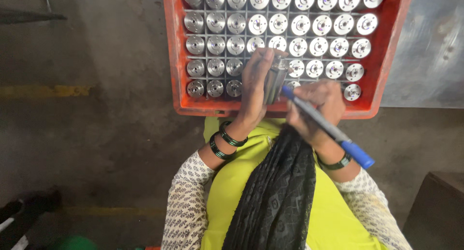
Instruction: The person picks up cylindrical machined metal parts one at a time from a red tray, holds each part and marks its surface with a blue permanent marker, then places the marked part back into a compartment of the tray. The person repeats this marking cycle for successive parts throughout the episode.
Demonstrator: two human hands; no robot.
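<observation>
My left hand (255,83) grips a shiny metal cylinder part (275,78), lifted above the front row of a red crate (174,47). My right hand (316,110) holds a blue marker pen (333,131) with its tip touching the side of that part. The crate's grid holds several round machined metal parts (299,25), standing upright in their cells. Dark bangles sit on both wrists.
The crate stands in front of my lap on a dark concrete floor (96,134) with a faded yellow line (43,90). A grey metal sheet (430,52) lies to the right. A dark box (437,211) is at bottom right.
</observation>
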